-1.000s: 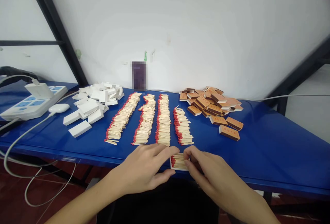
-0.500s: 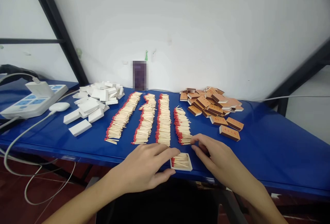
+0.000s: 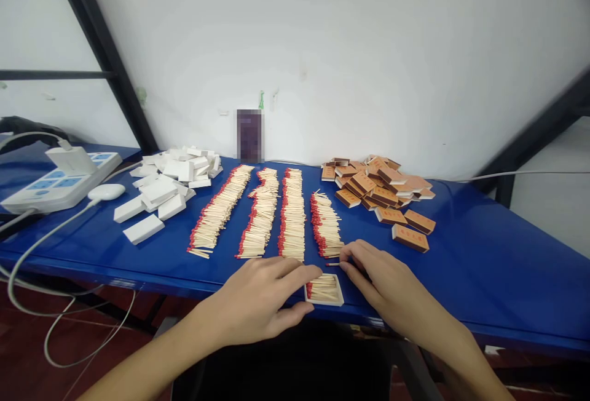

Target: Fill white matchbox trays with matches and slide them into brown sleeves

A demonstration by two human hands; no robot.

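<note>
A small white matchbox tray [image 3: 324, 289] partly filled with red-tipped matches lies at the near edge of the blue table [image 3: 483, 272]. My left hand [image 3: 260, 299] grips its left side between thumb and fingers. My right hand [image 3: 382, 278] is just right of the tray, fingertips pinching a single match [image 3: 332, 264] at the near end of the rightmost match row [image 3: 325, 226]. Three longer rows of matches [image 3: 260, 213] lie to the left of it.
A heap of white inner trays [image 3: 168, 189] sits back left, a heap of orange matchbox sleeves [image 3: 382, 192] back right. A white power strip [image 3: 55, 179] with cables lies far left. A dark blurred object [image 3: 249, 135] stands against the wall.
My right hand left the tray, moved up to the near end of the rightmost row and drew a match out. The left hand kept still on the tray.
</note>
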